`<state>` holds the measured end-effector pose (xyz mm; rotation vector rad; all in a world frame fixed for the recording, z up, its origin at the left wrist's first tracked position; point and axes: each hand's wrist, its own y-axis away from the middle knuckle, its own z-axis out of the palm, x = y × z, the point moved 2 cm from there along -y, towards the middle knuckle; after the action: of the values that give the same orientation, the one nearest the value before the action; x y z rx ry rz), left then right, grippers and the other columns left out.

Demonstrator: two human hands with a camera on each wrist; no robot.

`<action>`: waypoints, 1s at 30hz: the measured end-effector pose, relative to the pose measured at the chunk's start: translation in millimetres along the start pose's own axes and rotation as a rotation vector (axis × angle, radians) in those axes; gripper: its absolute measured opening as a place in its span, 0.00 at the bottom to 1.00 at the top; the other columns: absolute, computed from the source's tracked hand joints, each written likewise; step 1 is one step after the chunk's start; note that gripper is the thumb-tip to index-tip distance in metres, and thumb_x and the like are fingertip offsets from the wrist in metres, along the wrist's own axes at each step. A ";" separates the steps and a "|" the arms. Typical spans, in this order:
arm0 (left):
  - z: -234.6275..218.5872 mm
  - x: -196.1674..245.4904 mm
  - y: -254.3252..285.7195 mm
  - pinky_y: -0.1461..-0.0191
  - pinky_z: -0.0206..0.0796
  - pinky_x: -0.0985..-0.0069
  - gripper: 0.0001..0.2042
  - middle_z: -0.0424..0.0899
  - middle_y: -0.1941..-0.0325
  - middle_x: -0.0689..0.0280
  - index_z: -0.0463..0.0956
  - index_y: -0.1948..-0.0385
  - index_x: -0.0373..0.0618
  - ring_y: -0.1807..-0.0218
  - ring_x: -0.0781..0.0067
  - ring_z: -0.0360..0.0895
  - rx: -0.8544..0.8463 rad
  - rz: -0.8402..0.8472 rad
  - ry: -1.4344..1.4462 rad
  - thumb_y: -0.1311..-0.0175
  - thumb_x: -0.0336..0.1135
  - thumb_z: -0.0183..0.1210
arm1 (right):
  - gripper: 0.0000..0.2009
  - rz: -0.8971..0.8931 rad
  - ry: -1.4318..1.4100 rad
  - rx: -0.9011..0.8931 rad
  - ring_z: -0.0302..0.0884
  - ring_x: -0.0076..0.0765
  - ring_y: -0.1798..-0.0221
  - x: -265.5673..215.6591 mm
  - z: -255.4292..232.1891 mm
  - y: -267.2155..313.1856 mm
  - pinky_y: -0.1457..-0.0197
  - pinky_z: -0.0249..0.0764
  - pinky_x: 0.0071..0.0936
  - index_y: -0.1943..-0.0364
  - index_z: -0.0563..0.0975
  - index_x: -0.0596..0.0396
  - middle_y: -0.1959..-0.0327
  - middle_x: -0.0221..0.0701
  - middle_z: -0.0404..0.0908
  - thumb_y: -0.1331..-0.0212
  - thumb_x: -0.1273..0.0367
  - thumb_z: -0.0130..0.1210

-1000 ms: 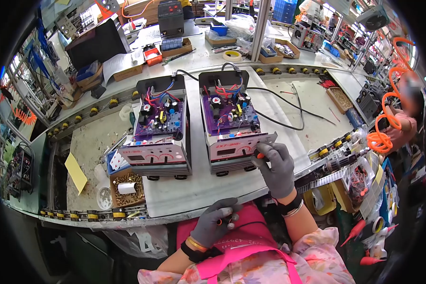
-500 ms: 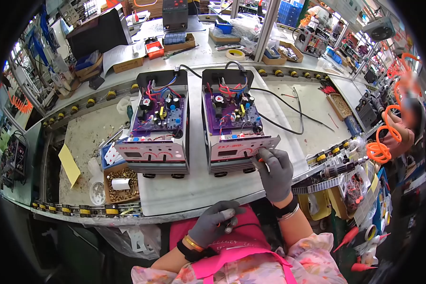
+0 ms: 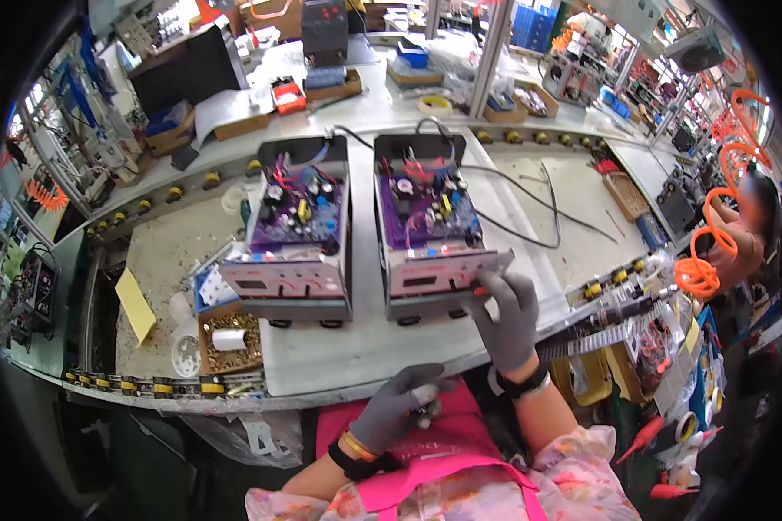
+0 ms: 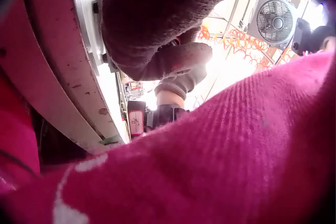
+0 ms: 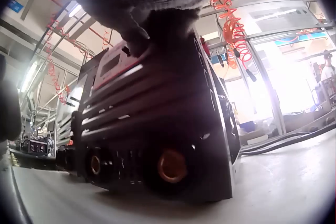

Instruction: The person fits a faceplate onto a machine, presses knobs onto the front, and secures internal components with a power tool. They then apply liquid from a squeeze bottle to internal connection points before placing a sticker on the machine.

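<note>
Two welding machines with their covers off stand side by side, purple circuit boards exposed. At the lower right of the front panel on the right welding machine (image 3: 434, 276), my gloved right hand (image 3: 509, 323) pinches a small knob with an orange part (image 3: 481, 293). In the right wrist view, those fingers cover the panel's corner above two brass-coloured sockets. My gloved left hand (image 3: 394, 410) is held near the apron, fingers curled round several small dark parts (image 3: 426, 413), mostly hidden by the glove. Two dark stems show on the panel of the left welding machine (image 3: 278, 283).
Both machines stand on a white board (image 3: 321, 365) across the roller line. A carton of brass fittings (image 3: 245, 352) lies to the left, beside a yellow card (image 3: 135, 306). Black cable (image 3: 558, 217) trails right. A power screwdriver (image 3: 617, 311) and an orange coiled hose (image 3: 697, 271) are at the right.
The right hand stays at the right machine's panel corner, with its fingers slightly shifted. The left hand remains near the apron with its parts. The head view has shifted slightly.
</note>
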<state>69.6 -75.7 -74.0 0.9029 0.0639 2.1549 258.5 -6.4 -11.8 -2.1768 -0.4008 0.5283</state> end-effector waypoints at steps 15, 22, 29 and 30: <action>-16.9 -5.4 4.2 0.70 0.65 0.87 0.26 0.76 0.57 0.66 0.62 0.40 0.40 0.63 0.80 0.73 -0.129 0.001 -0.027 0.39 0.39 0.57 | 0.17 -0.149 -0.698 -0.738 0.76 0.34 0.63 -48.8 -4.5 39.2 0.57 0.70 0.33 0.55 0.76 0.44 0.67 0.24 0.78 0.51 0.62 0.62; -15.3 1.5 7.6 0.69 0.65 0.84 0.27 0.75 0.58 0.64 0.64 0.44 0.39 0.67 0.79 0.73 -0.051 0.057 -0.097 0.41 0.43 0.59 | 0.17 -0.039 -0.739 -0.705 0.77 0.37 0.65 -51.8 -9.6 41.5 0.59 0.73 0.30 0.54 0.76 0.48 0.65 0.29 0.79 0.49 0.65 0.63; -16.2 -2.5 5.5 0.72 0.62 0.85 0.31 0.76 0.56 0.66 0.65 0.45 0.40 0.65 0.80 0.73 -0.172 0.005 -0.191 0.44 0.53 0.61 | 0.20 0.220 -1.051 -1.062 0.77 0.41 0.66 -45.0 -8.8 44.3 0.59 0.73 0.31 0.49 0.74 0.51 0.66 0.35 0.78 0.47 0.67 0.62; -14.3 -2.8 6.1 0.72 0.61 0.85 0.31 0.76 0.57 0.66 0.65 0.45 0.40 0.66 0.80 0.73 -0.179 0.029 -0.166 0.44 0.54 0.61 | 0.21 0.221 -1.034 -1.049 0.77 0.41 0.66 -45.9 -9.1 46.0 0.59 0.73 0.31 0.48 0.73 0.51 0.67 0.36 0.78 0.47 0.66 0.61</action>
<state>57.9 -78.5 -84.4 0.9782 -0.2225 2.0661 228.2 -60.7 -32.7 -2.7389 -1.1893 1.9186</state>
